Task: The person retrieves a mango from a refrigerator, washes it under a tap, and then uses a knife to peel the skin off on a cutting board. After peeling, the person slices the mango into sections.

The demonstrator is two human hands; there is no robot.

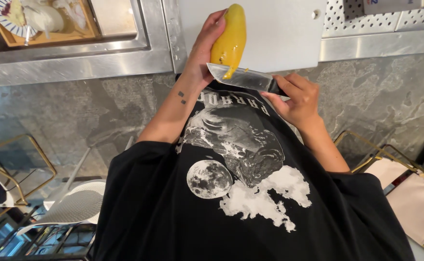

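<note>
Steel counter (125, 63) runs across the top of the view, with a white cutting board (279, 34) lying on it and grey marbled floor below. The person holds a yellow mango (230, 36) upright in the air at the board's near edge. The left hand (204, 48) wraps it from behind, fingers curled round the fruit. The right hand (296, 96) is closed on the handle of a broad knife (241, 77), whose blade meets the mango's lower end, where a bit of flesh hangs over the steel.

The main risk looks like a slip. The fruit seems wet and is unsupported, and the blade lies close to the left palm and wrist, so a sudden give could carry the edge into the hand. A loosened grip could also drop the mango past the counter edge to the floor.

Far left on the counter sits a wooden tray (93, 29) with a patterned plate (4, 14). Gold-framed chairs (28, 159) and a white mesh seat (76, 205) stand well apart from the hands; nothing blocks them.
</note>
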